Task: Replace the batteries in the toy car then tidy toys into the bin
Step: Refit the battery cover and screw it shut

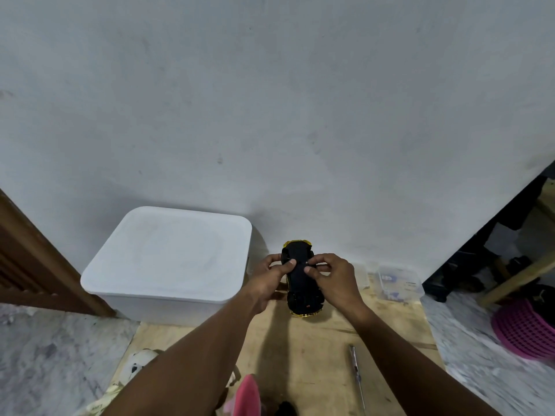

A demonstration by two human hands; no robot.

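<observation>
The head camera shows one car (301, 291), one bin (168, 253), one screwdriver (356, 373) and two hands.

The car is yellow with a black bottom. It is turned upside down, so the black bottom faces up. Both hands hold it in the middle of the picture, in front of the white wall (300, 115).

The left hand (271, 276) has its fingers curled round the left side of the car, and its thumb lies on the black bottom. The right hand (330, 276) is curled round the right side, and its thumb and first finger press close together on the black bottom. The car sits between the two hands, with its ends sticking out past them, one toward the wall and one toward the person. I cannot tell if the near end touches the wooden board (315, 355) below it.

The bin is white and its lid is on. It stands on the floor against the wall, just to the left of the left hand.

The screwdriver lies flat on the board, nearer the person, under the right arm and well apart from the car.

One clear box (399, 280) sits by the wall, to the right of the right hand. One white soft toy (136, 363) lies at the left edge of the board, partly hidden by the left arm. A pink basket (525, 328) is on the floor at the far right.
</observation>
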